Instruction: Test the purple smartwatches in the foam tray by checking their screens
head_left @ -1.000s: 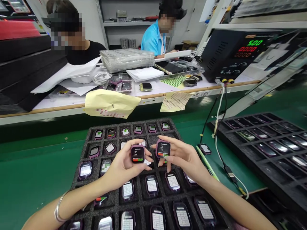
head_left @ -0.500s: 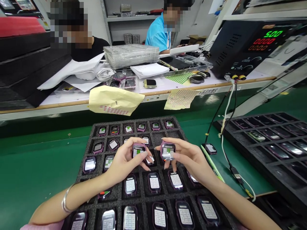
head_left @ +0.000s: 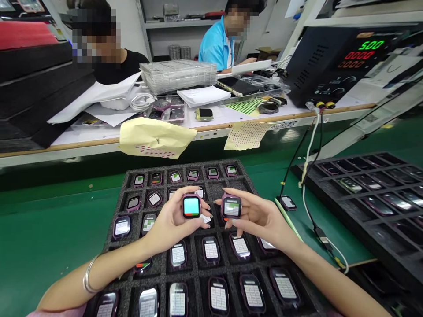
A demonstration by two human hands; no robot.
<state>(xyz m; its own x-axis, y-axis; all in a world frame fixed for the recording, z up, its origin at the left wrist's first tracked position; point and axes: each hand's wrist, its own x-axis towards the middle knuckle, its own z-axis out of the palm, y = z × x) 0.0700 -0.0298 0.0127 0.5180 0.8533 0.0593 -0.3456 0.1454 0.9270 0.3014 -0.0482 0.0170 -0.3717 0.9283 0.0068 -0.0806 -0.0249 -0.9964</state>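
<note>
Above the black foam tray point(head_left: 194, 270), each of my hands grips a purple-cased smartwatch body without a strap. My left hand point(head_left: 172, 215) is closed around the left smartwatch point(head_left: 191, 206), whose screen glows cyan with a red and green strip along the bottom. Fingers of my right hand point(head_left: 261, 215) wrap the right smartwatch point(head_left: 231, 206), which shows a grey and white grid with some green. Both screens face me, and the two watches are apart. Below them, the tray's compartments hold many similar watches, most with white grid screens. My hands hide some compartments in the middle.
A second foam tray point(head_left: 373, 211) with watches lies at right. Between the trays are a single watch point(head_left: 288, 202), a green strip point(head_left: 287, 220) and hanging cables point(head_left: 306, 167). A power supply point(head_left: 333, 66) stands on the shelf behind, with plastic trays point(head_left: 178, 77). Two people sit beyond.
The left watch's screen has turned from a white and green grid to cyan. Both thumbs have moved down off the screens to the lower edges.
</note>
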